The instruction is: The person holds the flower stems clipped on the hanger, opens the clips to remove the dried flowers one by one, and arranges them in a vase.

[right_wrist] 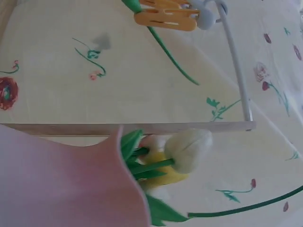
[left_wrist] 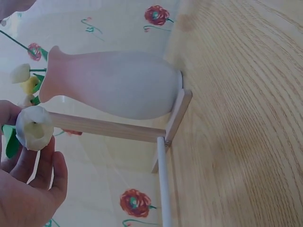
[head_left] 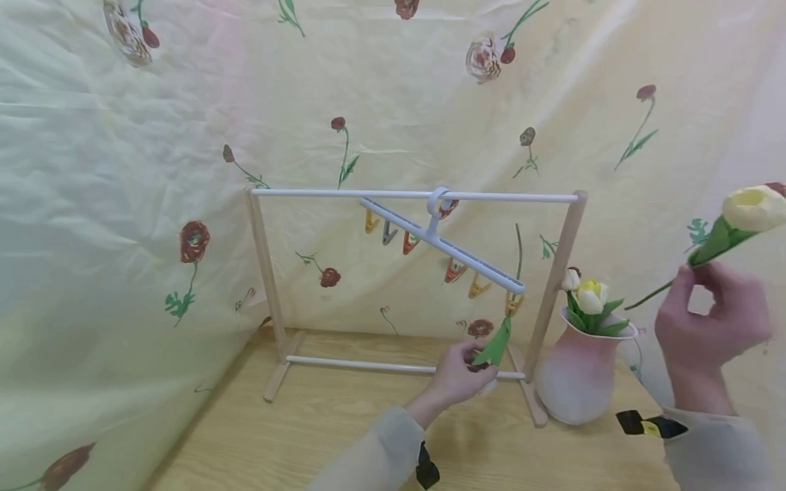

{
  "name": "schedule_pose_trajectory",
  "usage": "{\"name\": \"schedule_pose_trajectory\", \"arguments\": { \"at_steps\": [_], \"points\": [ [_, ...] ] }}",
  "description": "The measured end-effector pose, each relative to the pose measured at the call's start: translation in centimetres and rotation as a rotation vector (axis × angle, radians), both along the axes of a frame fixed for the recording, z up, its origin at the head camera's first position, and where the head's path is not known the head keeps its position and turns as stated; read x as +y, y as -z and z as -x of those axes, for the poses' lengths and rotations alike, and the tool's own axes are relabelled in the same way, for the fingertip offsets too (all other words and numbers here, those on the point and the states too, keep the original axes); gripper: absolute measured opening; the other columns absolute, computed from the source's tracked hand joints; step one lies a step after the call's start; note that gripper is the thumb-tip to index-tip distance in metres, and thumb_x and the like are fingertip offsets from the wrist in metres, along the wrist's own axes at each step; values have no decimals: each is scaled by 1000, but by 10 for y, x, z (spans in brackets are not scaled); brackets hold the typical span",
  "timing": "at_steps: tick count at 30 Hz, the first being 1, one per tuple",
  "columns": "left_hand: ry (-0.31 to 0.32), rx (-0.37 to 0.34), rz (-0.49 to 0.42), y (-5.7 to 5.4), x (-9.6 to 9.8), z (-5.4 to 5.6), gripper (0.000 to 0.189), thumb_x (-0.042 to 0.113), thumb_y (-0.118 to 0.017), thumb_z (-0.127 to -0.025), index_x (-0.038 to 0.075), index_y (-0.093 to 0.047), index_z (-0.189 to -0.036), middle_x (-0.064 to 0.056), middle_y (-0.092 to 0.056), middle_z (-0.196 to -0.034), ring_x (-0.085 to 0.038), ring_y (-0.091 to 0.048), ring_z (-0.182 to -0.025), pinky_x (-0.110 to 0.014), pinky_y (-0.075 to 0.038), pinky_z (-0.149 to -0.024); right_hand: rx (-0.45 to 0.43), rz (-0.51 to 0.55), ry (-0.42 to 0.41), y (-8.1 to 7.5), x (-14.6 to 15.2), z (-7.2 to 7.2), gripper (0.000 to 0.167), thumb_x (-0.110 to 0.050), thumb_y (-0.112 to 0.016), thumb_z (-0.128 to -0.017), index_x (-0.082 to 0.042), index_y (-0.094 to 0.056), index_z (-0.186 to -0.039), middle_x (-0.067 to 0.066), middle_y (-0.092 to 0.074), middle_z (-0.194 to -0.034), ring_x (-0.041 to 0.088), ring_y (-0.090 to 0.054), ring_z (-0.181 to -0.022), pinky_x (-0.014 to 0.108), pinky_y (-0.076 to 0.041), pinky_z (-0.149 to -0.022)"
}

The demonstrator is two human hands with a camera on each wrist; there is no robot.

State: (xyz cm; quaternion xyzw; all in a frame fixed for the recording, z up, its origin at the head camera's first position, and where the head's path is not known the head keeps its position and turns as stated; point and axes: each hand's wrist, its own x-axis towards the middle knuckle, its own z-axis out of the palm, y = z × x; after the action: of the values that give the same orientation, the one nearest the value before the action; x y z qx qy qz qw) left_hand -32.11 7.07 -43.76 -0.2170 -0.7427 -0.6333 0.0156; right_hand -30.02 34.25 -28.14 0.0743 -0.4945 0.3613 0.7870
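Note:
My left hand grips a white tulip just below the low right end of a tilted hanger. The tulip hangs head down, its green leaf above the fingers. An orange-yellow clip at that hanger end is on its stem, which sticks up past the bar. My right hand pinches another white tulip near its leaves, raised at the right, bloom up and stem slanting down left. The right wrist view shows this stem but not the hand.
The hanger hooks over the top bar of a wood-and-white rack and carries several coloured clips. Right of the rack stands a pink-white vase with several tulips. Flower-printed cloth surrounds the wooden table.

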Motion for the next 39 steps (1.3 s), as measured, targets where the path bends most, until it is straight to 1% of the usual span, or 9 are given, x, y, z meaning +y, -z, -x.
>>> {"name": "schedule_pose_trajectory", "arguments": {
  "at_steps": [7,13,18,22,25,28,33,36,39],
  "points": [
    [-27,-22,-15,0,0,-2,17,10,-80,-88,9,-74,-104,-4,-80,-97,-3,-72,-83,-22,-62,-76,-366,-76,55,33,26,16,22,-13,-69,-96,5,-80,-103,6,-82,-103,-27,-54,-87,0,-44,-85],
    [-56,-32,-20,-1,0,-1,10,16,-78,-93,9,-78,-100,1,-80,-95,0,-69,-78,-19,-59,-70,-698,-90,66,54,38,19,28,-12,-69,-96,6,-76,-116,26,-78,-105,-32,-44,-81,-6,-35,-77],
    [-85,-28,-1,-1,0,1,14,21,-75,-97,8,-80,-100,2,-79,-92,0,-68,-77,-19,-59,-68,-853,-89,30,63,40,17,42,-13,-68,-93,6,-67,-131,30,-76,-111,-34,-39,-77,-8,-32,-75],
    [-93,-25,7,-2,0,1,15,21,-75,-98,7,-81,-99,2,-79,-90,0,-67,-75,-18,-58,-67,-915,-19,-3,64,36,13,62,-17,-70,-92,-10,-54,-152,22,-72,-132,-22,-57,-99,-1,-43,-95],
    [-88,-30,1,-3,-1,1,15,20,-76,-97,7,-81,-101,2,-79,-91,1,-68,-76,-18,-58,-67,-907,28,-22,62,31,9,73,-18,-69,-91,-20,-44,-160,13,-64,-150,6,-60,-135,11,-38,-116],
    [-85,-34,-2,-4,-1,1,16,20,-76,-97,6,-81,-102,2,-79,-92,1,-68,-77,-18,-59,-68,-830,26,-22,59,25,5,73,-13,-67,-89,-18,-46,-159,9,-59,-155,28,-53,-145,14,-32,-121],
    [-80,-37,4,-3,-1,0,16,21,-76,-97,7,-81,-103,2,-79,-93,1,-69,-77,-18,-59,-68,-497,-69,4,52,8,2,58,-14,-60,-79,-1,-66,-136,-7,-68,-128,4,-55,-121,12,-35,-105],
    [-68,-33,8,-3,0,0,15,21,-77,-97,7,-81,-102,2,-79,-92,0,-69,-75,-18,-59,-67,-340,-156,-28,47,-10,2,49,-16,-59,-78,9,-71,-119,3,-75,-107,-14,-51,-108,8,-39,-97],
    [-55,-29,14,-3,0,1,15,21,-78,-96,8,-81,-101,2,-79,-89,0,-68,-73,-19,-59,-67,-338,-242,-107,49,-28,3,37,-10,-63,-82,13,-72,-109,32,-72,-99,-19,-56,-98,3,-42,-91]
  ]
}}
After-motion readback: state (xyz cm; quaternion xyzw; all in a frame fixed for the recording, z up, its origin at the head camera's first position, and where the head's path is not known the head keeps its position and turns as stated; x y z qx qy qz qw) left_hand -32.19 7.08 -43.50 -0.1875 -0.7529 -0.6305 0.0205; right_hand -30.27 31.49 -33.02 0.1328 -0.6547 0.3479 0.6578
